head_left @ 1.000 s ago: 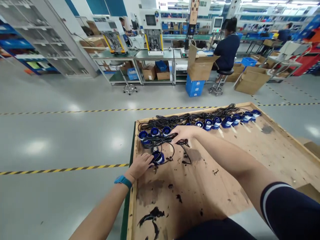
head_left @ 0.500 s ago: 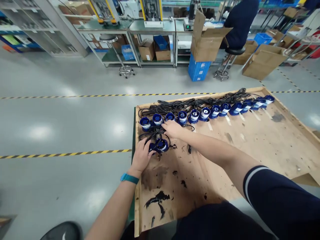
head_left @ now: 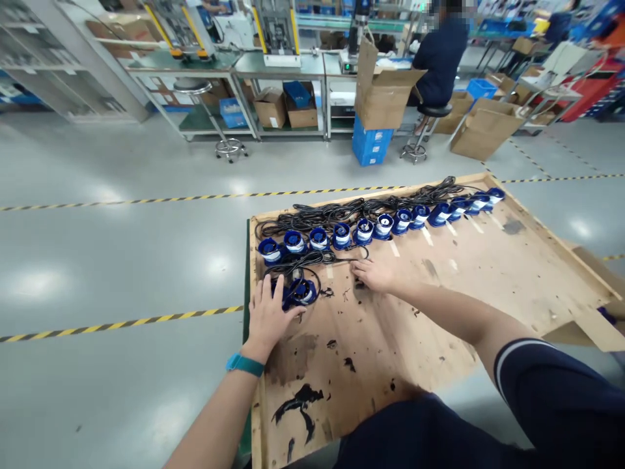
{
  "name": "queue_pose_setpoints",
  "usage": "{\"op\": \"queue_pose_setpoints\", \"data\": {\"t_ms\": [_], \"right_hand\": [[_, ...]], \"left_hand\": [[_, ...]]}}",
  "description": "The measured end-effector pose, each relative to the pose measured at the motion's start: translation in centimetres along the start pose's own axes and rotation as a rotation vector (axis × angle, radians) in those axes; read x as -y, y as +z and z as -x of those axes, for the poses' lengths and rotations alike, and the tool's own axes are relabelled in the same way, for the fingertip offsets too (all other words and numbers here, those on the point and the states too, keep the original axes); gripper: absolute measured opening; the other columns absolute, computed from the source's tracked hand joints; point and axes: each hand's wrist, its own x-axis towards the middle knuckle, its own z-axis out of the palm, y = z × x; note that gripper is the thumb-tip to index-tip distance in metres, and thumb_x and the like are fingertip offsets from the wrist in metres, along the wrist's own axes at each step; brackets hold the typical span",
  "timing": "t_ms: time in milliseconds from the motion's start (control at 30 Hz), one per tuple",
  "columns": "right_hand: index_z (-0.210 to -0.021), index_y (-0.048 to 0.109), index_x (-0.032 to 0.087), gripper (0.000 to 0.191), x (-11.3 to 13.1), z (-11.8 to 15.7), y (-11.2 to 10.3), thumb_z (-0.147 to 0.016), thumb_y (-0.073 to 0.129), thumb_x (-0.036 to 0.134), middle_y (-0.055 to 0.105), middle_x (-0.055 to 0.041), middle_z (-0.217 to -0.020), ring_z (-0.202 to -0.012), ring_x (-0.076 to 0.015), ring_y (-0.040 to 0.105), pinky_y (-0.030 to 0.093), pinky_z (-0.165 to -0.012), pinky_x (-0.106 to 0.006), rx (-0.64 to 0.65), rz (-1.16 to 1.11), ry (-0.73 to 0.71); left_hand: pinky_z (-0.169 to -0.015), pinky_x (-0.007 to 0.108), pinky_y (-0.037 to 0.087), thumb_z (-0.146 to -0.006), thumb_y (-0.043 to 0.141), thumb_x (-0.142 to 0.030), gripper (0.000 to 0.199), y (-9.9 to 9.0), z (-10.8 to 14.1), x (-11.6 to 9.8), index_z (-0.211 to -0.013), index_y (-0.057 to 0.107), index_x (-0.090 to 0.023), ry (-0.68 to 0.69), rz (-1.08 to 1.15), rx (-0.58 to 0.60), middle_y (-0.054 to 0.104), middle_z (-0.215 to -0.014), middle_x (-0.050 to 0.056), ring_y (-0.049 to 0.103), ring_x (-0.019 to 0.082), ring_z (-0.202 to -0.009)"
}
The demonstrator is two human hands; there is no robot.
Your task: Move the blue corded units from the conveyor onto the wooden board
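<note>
My left hand (head_left: 269, 314) lies with fingers spread over a blue round motor-like part at the wooden tray's left side, mostly covering it. Beside it sits another blue round part (head_left: 303, 293) with an open top, a black cable looped over it. My right hand (head_left: 375, 275) is low over the tray, fingers pinched on the end of a black cable (head_left: 336, 260); a dark piece shows under the fingertips. Behind both hands stands a row of blue parts (head_left: 342, 236) with white labels. Bundled black cables (head_left: 332, 212) lie along the tray's far edge.
The shallow wooden tray (head_left: 488, 260) has a raised rim and black smears (head_left: 300, 400). Across the floor are workbenches (head_left: 215, 62), a stool (head_left: 193, 86), a cardboard box (head_left: 385, 98) on blue crates (head_left: 372, 142), and a seated person (head_left: 442, 58).
My right hand has moved right and nearer me, away from the blue parts, drawing the cable out. My left hand's fingers have spread over the blue part. The view has shifted slightly.
</note>
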Motion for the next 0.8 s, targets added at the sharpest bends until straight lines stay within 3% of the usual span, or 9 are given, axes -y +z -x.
{"op": "queue_pose_setpoints", "data": {"t_ms": [100,200,300,367,433,600,800], "right_hand": [[-0.129,0.066,0.009,0.036,0.1,-1.4,-0.9,-0.099,0.048,0.021,0.059,-0.0217,-0.139,-0.124,-0.0295,0.053,0.041,-0.106,-0.047,0.007,0.035,0.006],[-0.131,0.064,0.010,0.044,2.2,-3.0,-0.5,-0.098,0.057,0.039,0.059,-0.0225,-0.137,-0.124,-0.0331,0.052,0.041,-0.106,-0.052,-0.051,0.028,0.091],[-0.152,0.046,0.018,0.069,3.8,-4.9,1.3,-0.095,0.060,0.055,0.034,-0.0246,-0.161,-0.143,-0.0391,0.036,0.037,-0.109,-0.058,-0.182,0.001,0.145],[-0.158,0.039,0.023,0.071,3.6,-6.0,2.4,-0.098,0.053,0.058,0.021,-0.0234,-0.167,-0.150,-0.0404,0.025,0.033,-0.112,-0.061,-0.213,-0.018,0.157],[-0.158,0.040,0.024,0.061,2.6,-6.8,3.0,-0.103,0.045,0.052,0.021,-0.0218,-0.168,-0.152,-0.0379,0.024,0.032,-0.114,-0.058,-0.204,-0.031,0.151],[-0.150,0.052,0.024,0.048,-0.9,-8.6,2.3,-0.105,0.036,0.021,0.041,-0.0195,-0.158,-0.140,-0.0288,0.041,0.041,-0.107,-0.046,-0.153,-0.002,0.051],[-0.151,0.051,0.022,0.050,-1.9,-9.7,1.3,-0.106,0.029,0.021,0.050,-0.0180,-0.152,-0.130,-0.0271,0.048,0.044,-0.100,-0.043,-0.136,0.050,-0.013]], "left_hand": [[-0.117,0.062,0.036,-0.086,0.067,-0.060,0.086,0.9,-0.7,0.9,-0.150,0.047,-0.006,0.052,0.036,-0.031,0.034,-0.159,0.032,0.033,0.047,-0.148],[-0.117,0.062,0.036,-0.092,0.060,-0.056,0.073,1.4,-1.3,1.1,-0.144,0.055,-0.006,0.075,0.022,-0.070,0.037,-0.157,0.032,0.037,0.045,-0.145],[-0.115,0.069,0.035,-0.089,0.062,-0.061,0.079,1.3,-1.3,0.1,-0.150,0.050,-0.013,0.026,-0.054,-0.104,0.037,-0.159,0.028,0.033,0.048,-0.147],[-0.114,0.072,0.033,-0.087,0.065,-0.061,0.081,1.1,-1.2,-0.6,-0.152,0.047,-0.017,0.021,-0.103,-0.108,0.035,-0.161,0.026,0.030,0.049,-0.148],[-0.113,0.071,0.035,-0.088,0.066,-0.057,0.076,1.2,-1.3,-0.8,-0.151,0.050,-0.017,0.045,-0.131,-0.091,0.037,-0.159,0.026,0.031,0.048,-0.148],[-0.105,0.067,0.046,-0.089,0.065,-0.051,0.070,1.7,-2.2,0.0,-0.150,0.051,-0.020,0.012,-0.166,-0.055,0.043,-0.156,0.025,0.038,0.047,-0.143],[-0.103,0.069,0.048,-0.090,0.064,-0.047,0.067,0.7,-2.7,-0.6,-0.149,0.052,-0.018,-0.035,-0.190,0.010,0.045,-0.154,0.025,0.039,0.047,-0.142]]}}
